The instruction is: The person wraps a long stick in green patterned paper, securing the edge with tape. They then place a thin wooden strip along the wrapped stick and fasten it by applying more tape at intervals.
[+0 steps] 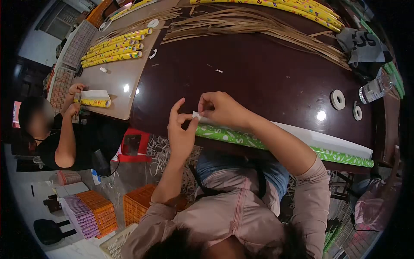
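A roll of green wrapping paper with a white pattern lies along the table's near edge, its loose flap showing the white back. My left hand is at the roll's left end, thumb and bent fingers closed at the paper while the index finger points up. Over the same end, my right hand makes a pinch at the white corner of the flap. Whether paper or some small piece sits between its fingertips is hidden. My right forearm crosses above the roll and covers part of it.
Tape rolls and a water bottle are at the right. Brown strips and yellow rolls lie at the back. At left, a co-worker handles a yellow roll. Orange baskets stand on the floor.
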The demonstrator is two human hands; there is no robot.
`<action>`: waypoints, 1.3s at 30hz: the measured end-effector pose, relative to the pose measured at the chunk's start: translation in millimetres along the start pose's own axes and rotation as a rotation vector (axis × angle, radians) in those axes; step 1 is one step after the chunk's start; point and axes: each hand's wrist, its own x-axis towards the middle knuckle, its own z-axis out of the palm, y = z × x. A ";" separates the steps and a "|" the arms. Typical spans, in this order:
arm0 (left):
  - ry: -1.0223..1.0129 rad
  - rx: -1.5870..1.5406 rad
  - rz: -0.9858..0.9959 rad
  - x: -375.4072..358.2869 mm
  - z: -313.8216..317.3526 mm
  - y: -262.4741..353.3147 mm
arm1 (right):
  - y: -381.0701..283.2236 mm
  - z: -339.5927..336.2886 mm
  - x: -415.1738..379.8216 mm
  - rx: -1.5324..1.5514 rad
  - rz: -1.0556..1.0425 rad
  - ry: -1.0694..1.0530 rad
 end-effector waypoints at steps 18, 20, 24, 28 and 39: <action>0.079 -0.367 -0.161 2.6 0.4 -5.8 | -1.3 23.5 -8.8 -0.905 -0.621 0.349; 0.070 -0.324 -0.180 2.7 0.0 -1.6 | 0.3 24.9 -7.4 -0.948 -0.630 0.353; 0.065 -0.299 -0.157 1.7 0.9 0.5 | 1.0 27.3 -5.4 -0.987 -0.625 0.359; 0.063 -0.259 -0.110 1.8 0.4 -1.5 | 3.3 27.6 -3.1 -0.779 -0.540 0.391; 0.042 -0.267 -0.090 1.6 -1.0 -4.8 | 1.9 18.4 -3.5 -0.514 -0.323 0.279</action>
